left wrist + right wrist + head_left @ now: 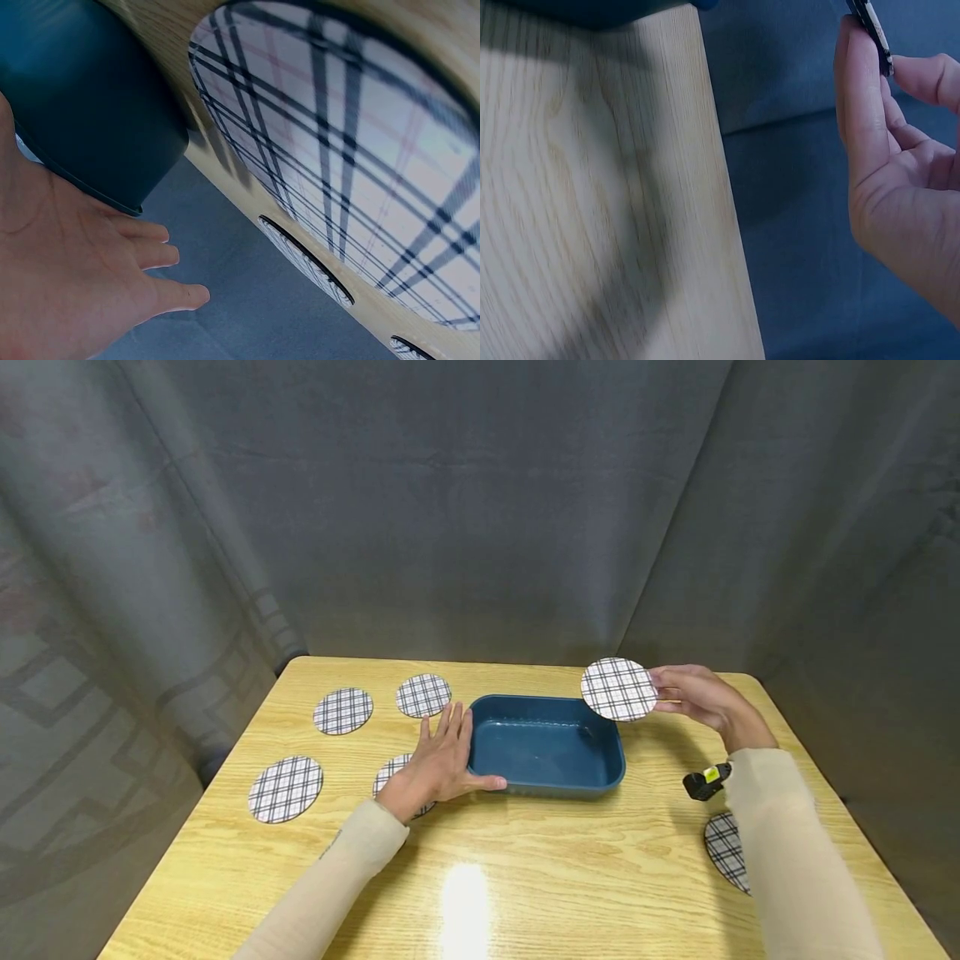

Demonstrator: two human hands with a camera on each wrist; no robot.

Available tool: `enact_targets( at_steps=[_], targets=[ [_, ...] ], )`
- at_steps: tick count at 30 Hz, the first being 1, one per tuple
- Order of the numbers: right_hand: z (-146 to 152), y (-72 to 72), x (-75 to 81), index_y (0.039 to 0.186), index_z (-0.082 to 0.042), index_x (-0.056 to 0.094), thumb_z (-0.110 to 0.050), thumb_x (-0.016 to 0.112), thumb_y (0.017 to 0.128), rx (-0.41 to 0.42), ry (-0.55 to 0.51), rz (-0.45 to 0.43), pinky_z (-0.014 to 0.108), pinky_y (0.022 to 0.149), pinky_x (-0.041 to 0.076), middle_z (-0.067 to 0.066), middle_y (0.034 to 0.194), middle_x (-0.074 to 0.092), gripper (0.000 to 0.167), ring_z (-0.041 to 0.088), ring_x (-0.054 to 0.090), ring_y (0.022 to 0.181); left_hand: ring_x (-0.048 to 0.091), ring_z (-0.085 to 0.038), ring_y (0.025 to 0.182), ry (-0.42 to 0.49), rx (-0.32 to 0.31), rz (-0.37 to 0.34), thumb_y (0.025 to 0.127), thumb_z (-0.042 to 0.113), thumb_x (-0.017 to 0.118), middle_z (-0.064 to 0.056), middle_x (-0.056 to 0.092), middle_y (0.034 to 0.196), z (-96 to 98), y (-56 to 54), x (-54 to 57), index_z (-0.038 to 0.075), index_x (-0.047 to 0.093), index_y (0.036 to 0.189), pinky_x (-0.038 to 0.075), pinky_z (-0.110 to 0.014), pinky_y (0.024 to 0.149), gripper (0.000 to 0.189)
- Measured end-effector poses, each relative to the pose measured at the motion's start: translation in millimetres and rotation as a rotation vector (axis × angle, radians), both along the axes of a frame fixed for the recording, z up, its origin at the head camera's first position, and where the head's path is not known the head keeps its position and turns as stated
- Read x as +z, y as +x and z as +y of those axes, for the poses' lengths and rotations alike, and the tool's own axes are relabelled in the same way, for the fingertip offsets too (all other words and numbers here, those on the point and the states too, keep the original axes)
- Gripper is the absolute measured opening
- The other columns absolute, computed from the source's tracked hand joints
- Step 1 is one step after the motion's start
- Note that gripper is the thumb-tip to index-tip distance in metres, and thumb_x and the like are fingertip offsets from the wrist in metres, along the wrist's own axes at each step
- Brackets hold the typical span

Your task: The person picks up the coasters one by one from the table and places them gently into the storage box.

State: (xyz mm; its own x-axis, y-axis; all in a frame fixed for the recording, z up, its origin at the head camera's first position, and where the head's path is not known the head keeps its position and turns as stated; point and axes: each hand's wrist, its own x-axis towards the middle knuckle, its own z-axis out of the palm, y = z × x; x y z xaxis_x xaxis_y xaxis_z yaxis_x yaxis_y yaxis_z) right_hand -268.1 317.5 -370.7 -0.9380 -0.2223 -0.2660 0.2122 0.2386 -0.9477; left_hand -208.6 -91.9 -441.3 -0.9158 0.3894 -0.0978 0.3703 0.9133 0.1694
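A round plaid coaster (pixel 618 689) is pinched at its right edge by my right hand (pixel 697 695), raised over the back right corner of a dark blue rectangular bin (pixel 543 756). The right wrist view shows the coaster (pixel 875 34) edge-on between thumb and fingers. My left hand (pixel 441 762) rests against the bin's left side, fingers straight and spread, thumb along the front rim. Beneath that wrist lies another plaid coaster (pixel 390 772), partly hidden; it fills much of the left wrist view. No objects are visible inside the bin.
Left of the bin, more plaid coasters lie flat: one at the front (pixel 286 789) and two farther back (pixel 342 711) (pixel 423 695). Another coaster (pixel 726 850) sits partly under the right sleeve. Grey curtains (pixel 480 527) surround the wooden table (pixel 570 877).
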Motion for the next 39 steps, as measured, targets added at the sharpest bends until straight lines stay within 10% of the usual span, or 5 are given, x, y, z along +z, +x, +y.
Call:
enact_targets(
  at_steps=[15,39],
  targets=[
    [-30.3,-4.9,-2.5,0.131,0.012,0.049,-0.005,0.047,0.102,0.145,-0.073,0.022,0.029,0.081,0.059,-0.003,0.099,0.071,0.034,0.011,0.07,0.091,0.002,-0.034,0.154,0.008,0.0,0.012,0.069,0.095,0.045,-0.018,-0.003,0.166,-2.1,-0.3,-0.6,0.002,0.005,0.159,0.007,-0.063,0.119,0.136],
    [-84.2,-4.3,-12.8,0.134,0.02,0.041,-0.005,0.046,0.1,0.314,-0.046,-0.056,0.031,0.082,0.059,0.003,0.104,0.069,0.042,0.015,0.068,0.094,0.001,-0.034,0.154,0.011,-0.005,0.005,0.069,0.096,0.044,-0.018,-0.003,0.166,-2.7,-0.3,-0.6,0.002,0.004,0.159,0.006,-0.063,0.119,0.136]
  ],
)
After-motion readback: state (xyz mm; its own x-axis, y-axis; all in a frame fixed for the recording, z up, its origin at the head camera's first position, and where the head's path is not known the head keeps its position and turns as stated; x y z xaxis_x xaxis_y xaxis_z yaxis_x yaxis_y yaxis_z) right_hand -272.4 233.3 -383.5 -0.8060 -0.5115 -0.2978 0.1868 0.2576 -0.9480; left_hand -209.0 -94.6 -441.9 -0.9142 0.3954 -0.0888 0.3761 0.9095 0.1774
